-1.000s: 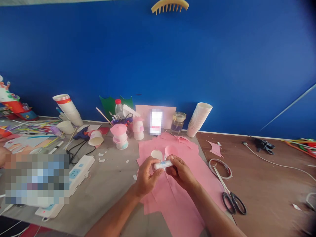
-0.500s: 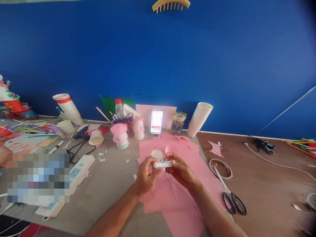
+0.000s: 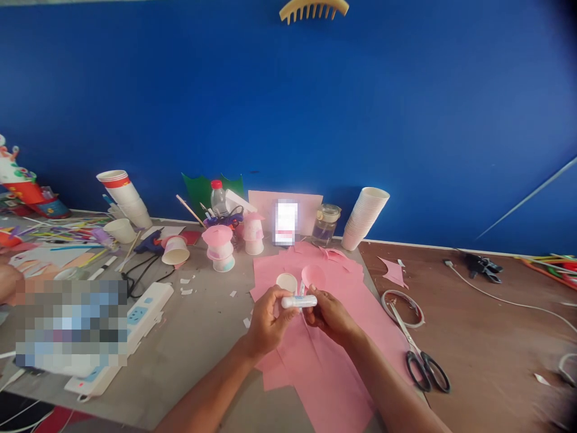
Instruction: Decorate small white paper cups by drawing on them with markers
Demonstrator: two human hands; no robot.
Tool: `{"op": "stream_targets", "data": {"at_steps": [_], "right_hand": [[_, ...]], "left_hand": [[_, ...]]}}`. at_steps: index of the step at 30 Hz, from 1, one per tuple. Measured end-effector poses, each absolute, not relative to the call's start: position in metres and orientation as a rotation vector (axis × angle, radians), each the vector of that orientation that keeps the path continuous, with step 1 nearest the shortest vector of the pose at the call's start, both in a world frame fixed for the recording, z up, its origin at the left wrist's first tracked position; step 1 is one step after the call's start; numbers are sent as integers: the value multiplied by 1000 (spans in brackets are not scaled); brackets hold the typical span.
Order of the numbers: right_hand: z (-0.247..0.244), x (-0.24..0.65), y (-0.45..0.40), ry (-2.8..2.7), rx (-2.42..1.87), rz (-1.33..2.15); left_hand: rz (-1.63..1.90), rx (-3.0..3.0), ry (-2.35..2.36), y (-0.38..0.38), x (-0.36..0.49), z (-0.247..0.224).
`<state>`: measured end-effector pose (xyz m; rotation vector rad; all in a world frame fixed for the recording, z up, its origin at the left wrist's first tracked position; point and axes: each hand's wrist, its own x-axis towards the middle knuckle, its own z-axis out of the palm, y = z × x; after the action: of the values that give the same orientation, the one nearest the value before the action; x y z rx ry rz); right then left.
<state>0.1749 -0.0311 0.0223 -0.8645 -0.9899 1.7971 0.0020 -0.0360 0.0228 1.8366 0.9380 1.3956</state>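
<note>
My left hand (image 3: 267, 319) pinches the left end of a small white glue stick (image 3: 300, 302), which lies level across both hands. My right hand (image 3: 332, 316) is closed at the other end of it, thumb on top and fingers curled beneath. Just beyond my fingers a white paper cup (image 3: 286, 281) shows its round end, partly hidden by the left hand. Next to it is a pink paper disc or shallow cone (image 3: 314, 275). Under all of this lie overlapping sheets of pink paper (image 3: 333, 385).
Scissors (image 3: 419, 361) and a tape roll (image 3: 403, 308) lie to the right. Two pink-topped cup towers (image 3: 220, 248) (image 3: 253, 233), a glass jar (image 3: 326, 224) and a cup stack (image 3: 365, 218) stand behind. A power strip (image 3: 148, 307) and another person's hand (image 3: 9, 282) are at left.
My right hand has shifted slightly back and down along the glue stick, baring more of its right end and the pink paper disc. My left hand stays nearly still.
</note>
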Motion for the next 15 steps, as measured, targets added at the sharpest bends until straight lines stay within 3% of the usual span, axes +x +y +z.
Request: {"op": "stream_targets", "data": {"at_steps": [7, 15], "right_hand": [[37, 178, -35, -981, -626, 1851], [23, 175, -33, -1075, -880, 1880]], "left_hand": [[1416, 1745, 1032, -34, 0, 25], [1375, 1804, 923, -38, 1, 25]]}}
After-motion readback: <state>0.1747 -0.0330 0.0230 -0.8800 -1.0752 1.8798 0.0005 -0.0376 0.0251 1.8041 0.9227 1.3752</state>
